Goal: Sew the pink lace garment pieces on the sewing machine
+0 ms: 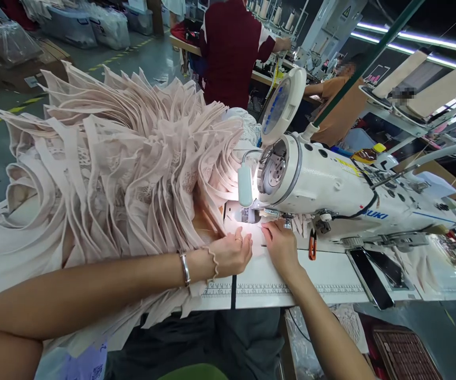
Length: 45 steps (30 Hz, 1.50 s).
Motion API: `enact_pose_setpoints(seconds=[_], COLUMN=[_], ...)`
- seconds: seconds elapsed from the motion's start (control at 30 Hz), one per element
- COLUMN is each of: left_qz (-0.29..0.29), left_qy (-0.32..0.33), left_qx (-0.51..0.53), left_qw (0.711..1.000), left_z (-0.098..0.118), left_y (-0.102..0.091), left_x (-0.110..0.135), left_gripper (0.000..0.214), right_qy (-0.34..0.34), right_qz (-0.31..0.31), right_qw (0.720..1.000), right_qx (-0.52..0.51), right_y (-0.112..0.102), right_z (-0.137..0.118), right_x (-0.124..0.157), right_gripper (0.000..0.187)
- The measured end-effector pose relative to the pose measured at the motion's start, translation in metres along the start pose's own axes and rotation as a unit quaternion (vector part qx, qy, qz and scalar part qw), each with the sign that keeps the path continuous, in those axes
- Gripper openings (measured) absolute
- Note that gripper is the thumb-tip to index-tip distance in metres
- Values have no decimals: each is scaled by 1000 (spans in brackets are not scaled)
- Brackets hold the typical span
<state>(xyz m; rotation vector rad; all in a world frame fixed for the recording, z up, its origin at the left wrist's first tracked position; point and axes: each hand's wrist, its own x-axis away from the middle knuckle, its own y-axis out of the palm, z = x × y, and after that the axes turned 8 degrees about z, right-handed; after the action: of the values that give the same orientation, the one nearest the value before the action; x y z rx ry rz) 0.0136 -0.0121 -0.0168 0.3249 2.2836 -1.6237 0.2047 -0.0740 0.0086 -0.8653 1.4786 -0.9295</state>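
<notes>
A white sewing machine [315, 174] stands in front of me, its lamp brightly lighting the needle area. Just before the presser foot [245, 214], a small pale pink fabric piece [255, 235] lies between my hands, washed out by the glare. My left hand [231, 254] is curled closed at the left edge of this piece, the fingertips partly hidden. On the other side, my right hand [281, 247] pinches the fabric close to the needle. A large heap of pale pink garment pieces with lace [133, 174] spreads left of the machine, behind my left forearm.
Orange-handled thread snips [312, 244] lie right of my right hand. A phone [370, 277] rests farther right on the table. A ruler strip [267, 290] runs along the front edge. A person in a dark red top [228, 53] works beyond the machine.
</notes>
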Motion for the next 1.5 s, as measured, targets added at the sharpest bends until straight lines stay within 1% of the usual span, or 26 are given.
enact_pose_setpoints(seconds=[0.03, 0.1, 0.17, 0.23, 0.33, 0.43, 0.47, 0.53, 0.6, 0.67, 0.7, 0.73, 0.77, 0.8, 0.87, 0.93, 1.03, 1.13, 1.2, 1.27, 1.3, 1.37, 1.43, 1.5], left_qz=[2, -17, -49, -56, -35, -28, -25, -18, -8, 12, 25, 38, 47, 53, 49, 39, 27, 22, 20, 19, 18, 15, 20, 32], left_qy=[-2, -29, -76, -106, -91, -80, -79, -89, -144, -226, -251, -257, -244, -221, -172, -147, -142, -137, -131, -125, -121, -111, -98, -90], left_qx=[-4, -21, -39, -39, -11, 11, 18, 41, 85, 153, 190, 221, 243, 250, 227, 181, 135, 118, 105, 95, 94, 94, 91, 82], left_qw=[1000, 999, 995, 992, 995, 996, 996, 995, 986, 962, 949, 940, 938, 941, 957, 972, 980, 983, 986, 987, 988, 989, 991, 992], left_z=[5, 6, -2, -13, -21, -20, -20, -24, -30, -36, -37, -37, -35, -32, -24, -17, -12, -12, -13, -16, -18, -21, -24, -24], left_y=[-3, -11, -17, -21, -20, -14, -12, -9, -8, -9, -10, -11, -11, -12, -13, -11, -6, -3, -3, -6, -7, -9, -7, -2], left_x=[0, 1, 1, 0, -1, -1, -1, 0, 2, 3, 4, 4, 4, 5, 5, 5, 7, 9, 9, 7, 6, 3, 1, 1], left_gripper=[37, 38, 39, 39, 39, 39, 39, 37, 33, 30, 31, 34, 38, 41, 45, 44, 43, 42, 41, 39, 37, 34, 31, 31], right_qy=[-3, -6, -10, 0, 30, 37, 36, 37, 38, 48, 55, 62, 68, 72, 78, 85, 91, 92, 98, 98, 87, 39, -27, -85], right_qz=[-2, -11, -29, -58, -110, -154, -157, -142, -111, -91, -88, -89, -92, -96, -102, -105, -113, -118, -119, -129, -136, -134, -89, -26], right_qw=[1000, 1000, 999, 996, 991, 987, 987, 989, 993, 994, 994, 994, 993, 993, 992, 991, 989, 988, 987, 984, 982, 975, 972, 973], right_qx=[10, 26, 42, 63, 73, 39, 27, 12, 13, 22, 25, 23, 17, 9, -8, -18, -22, -30, -38, -69, -100, -171, -214, -215], right_y=[0, -2, -4, -8, -10, -7, -5, 0, 5, 8, 9, 9, 9, 8, 6, 4, 4, 3, 1, -3, -5, -8, -8, -6], right_z=[-1, -2, -2, -1, -5, -18, -24, -34, -41, -43, -43, -43, -42, -42, -41, -42, -42, -42, -40, -36, -32, -23, -13, -5], right_x=[0, 0, -1, -6, -17, -27, -28, -27, -23, -18, -16, -15, -14, -14, -14, -14, -14, -14, -15, -16, -15, -13, -8, -1], right_gripper=[30, 30, 30, 32, 29, 19, 19, 19, 19, 19, 18, 18, 17, 17, 15, 15, 15, 19, 20, 20, 20, 18, 19, 25])
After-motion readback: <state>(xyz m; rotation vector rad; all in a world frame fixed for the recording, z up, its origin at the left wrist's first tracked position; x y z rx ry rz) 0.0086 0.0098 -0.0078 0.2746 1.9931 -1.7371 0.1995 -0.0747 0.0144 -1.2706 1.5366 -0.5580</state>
